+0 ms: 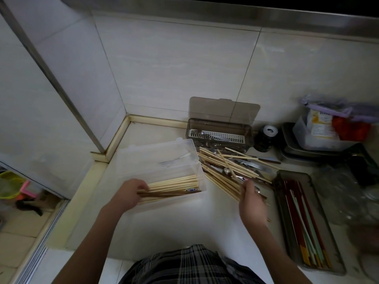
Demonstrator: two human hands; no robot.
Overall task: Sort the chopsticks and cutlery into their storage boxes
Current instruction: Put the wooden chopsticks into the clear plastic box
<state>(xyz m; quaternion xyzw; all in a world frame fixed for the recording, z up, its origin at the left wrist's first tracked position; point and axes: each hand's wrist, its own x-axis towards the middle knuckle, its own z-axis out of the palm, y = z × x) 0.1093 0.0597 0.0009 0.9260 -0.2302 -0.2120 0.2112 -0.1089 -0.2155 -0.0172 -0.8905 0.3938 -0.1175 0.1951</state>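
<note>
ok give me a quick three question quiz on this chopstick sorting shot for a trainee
1. True or false: the left hand rests on the pale wooden chopsticks in the clear plastic box.
2. Which container holds the red and green chopsticks? A: smoky grey tray on the right; B: smoky grey lidded box by the wall.
3. What is the right hand reaching into?

Key: 1 true. 2 A. 3 the loose pile of chopsticks and metal cutlery.

Clear box [155, 160] left of chopstick pile [231, 167], lidded box [219, 134] behind pile, tray [336, 263] right
</note>
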